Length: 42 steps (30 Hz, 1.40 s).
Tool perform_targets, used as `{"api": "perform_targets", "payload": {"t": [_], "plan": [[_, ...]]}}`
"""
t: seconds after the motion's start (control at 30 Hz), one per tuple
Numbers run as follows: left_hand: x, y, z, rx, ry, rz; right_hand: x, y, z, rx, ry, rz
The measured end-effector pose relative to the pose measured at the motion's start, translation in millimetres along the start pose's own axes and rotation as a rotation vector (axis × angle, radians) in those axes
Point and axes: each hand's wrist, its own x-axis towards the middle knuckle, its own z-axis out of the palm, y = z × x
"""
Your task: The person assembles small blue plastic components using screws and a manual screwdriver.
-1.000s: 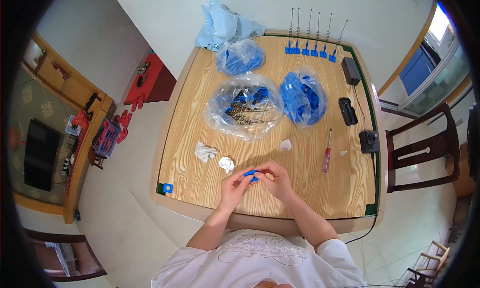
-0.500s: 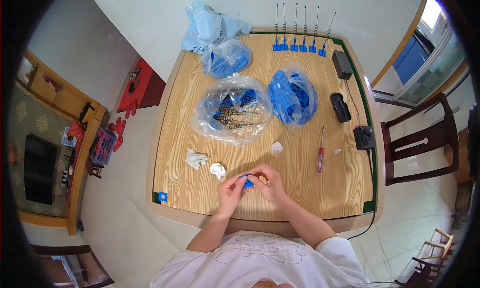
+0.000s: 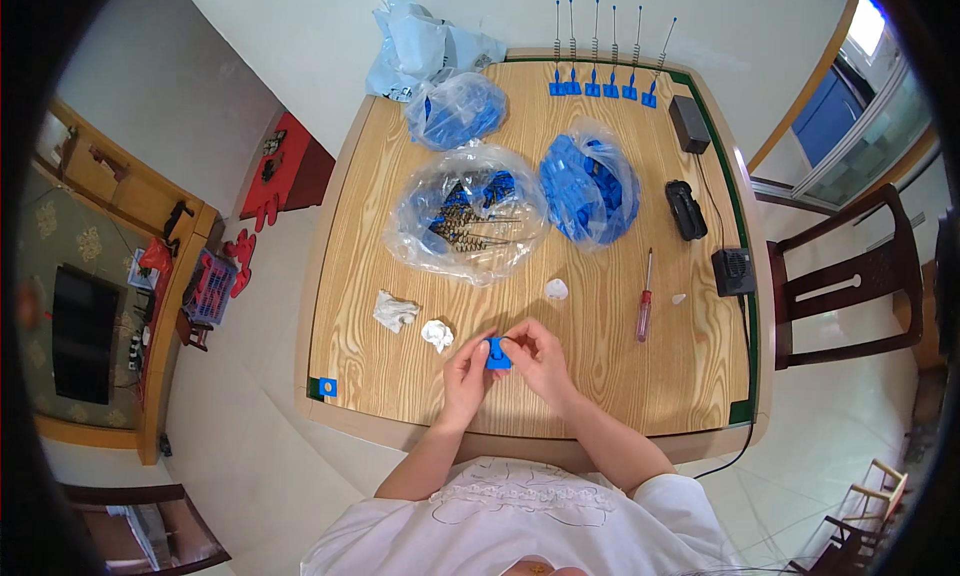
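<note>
Small blue plastic part (image 3: 497,353): shape largely hidden by fingers, detail too small to read. Pinched between left hand (image 3: 466,373) and right hand (image 3: 540,360), above worktop (image 3: 600,376) at 6 o'clock edge.

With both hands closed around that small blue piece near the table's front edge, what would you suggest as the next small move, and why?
Probably reach with the right hand for a spring from the open clear bag. Both hands pinch the small blue plastic piece alone; the left hand could keep holding it. The finished pieces lined up at the far edge each carry a metal rod, and this one shows none, though it is too small to be sure.
</note>
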Motion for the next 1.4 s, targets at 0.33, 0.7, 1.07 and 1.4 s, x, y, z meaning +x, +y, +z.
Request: {"api": "perform_targets", "payload": {"t": [0.33,0.7,1.07,1.4], "plan": [[3.1,8.1,-3.4,0.025,0.189,-0.004,-0.6,-10.4,-0.3,-0.37,-0.261,0.114],[-7.6,10.0,7.6,0.08,0.104,0.027,-1.1,6.8,2.1,-0.164,-0.227,0.1],[-4.8,7.3,4.4,0.139,0.118,0.048,-2.5,3.7,4.7,-0.148,-0.197,0.088],[-2.3,7.3,3.4,0.05,0.134,0.052,-5.0,6.1,7.3,-0.226,-0.191,0.057]]}}
